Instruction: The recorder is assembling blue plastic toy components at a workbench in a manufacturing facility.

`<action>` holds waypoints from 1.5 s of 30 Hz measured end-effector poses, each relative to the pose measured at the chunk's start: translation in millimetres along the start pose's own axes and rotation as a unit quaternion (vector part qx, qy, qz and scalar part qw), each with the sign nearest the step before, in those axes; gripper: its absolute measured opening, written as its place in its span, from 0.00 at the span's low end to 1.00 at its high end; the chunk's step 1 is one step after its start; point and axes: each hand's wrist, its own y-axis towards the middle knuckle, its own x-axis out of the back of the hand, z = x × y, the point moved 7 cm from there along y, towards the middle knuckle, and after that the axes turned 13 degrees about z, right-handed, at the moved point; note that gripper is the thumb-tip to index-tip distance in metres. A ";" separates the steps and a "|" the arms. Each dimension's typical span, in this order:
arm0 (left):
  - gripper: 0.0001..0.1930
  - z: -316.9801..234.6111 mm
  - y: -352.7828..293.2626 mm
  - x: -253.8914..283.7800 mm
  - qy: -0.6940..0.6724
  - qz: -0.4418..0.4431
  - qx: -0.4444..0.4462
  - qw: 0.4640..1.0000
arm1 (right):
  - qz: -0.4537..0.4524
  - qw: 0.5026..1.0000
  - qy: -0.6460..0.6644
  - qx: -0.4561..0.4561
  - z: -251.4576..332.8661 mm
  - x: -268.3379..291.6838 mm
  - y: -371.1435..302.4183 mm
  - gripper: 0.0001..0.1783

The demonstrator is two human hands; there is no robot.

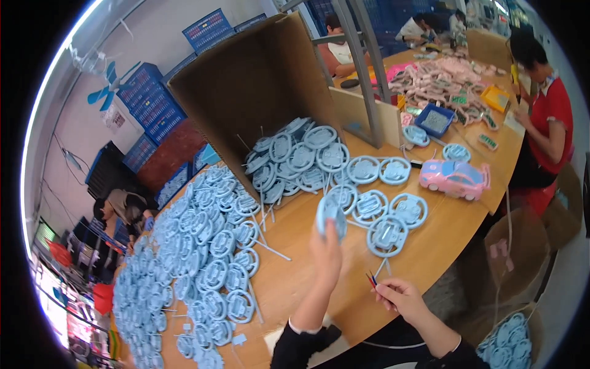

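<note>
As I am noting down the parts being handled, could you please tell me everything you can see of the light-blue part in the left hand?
The light-blue part is rounded and looks like plastic. Held by its near edge in the left hand, it is steeply tilted, showing as a narrow oval over the wooden table, beside similar wheel-shaped parts. Blur hides its details; whether it touches the part behind cannot be told.

A heap of wheels point(212, 246) lies on the table point(284, 288), left of the box point(246, 77). More wheels point(301, 157) lie in it, loose wheels point(387, 237) to its right. Right of these stands the car point(452, 178), the tray point(432, 130) behind it. Crates point(150, 101) stand beyond the box, leftward.
</note>
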 end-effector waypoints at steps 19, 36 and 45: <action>0.20 99.3 -121.4 49.0 -0.537 0.013 -0.014 0.843 | -0.064 0.976 -0.210 0.016 -32.2 -77.0 35.9 0.37; 0.21 98.4 -123.1 33.9 -0.538 0.061 0.000 0.841 | -0.041 0.995 -0.094 0.010 -49.3 -66.4 45.6 0.31; 0.20 100.4 -124.1 28.3 -0.540 0.064 0.017 0.839 | -0.031 0.995 -0.064 0.065 -54.8 -62.0 51.6 0.29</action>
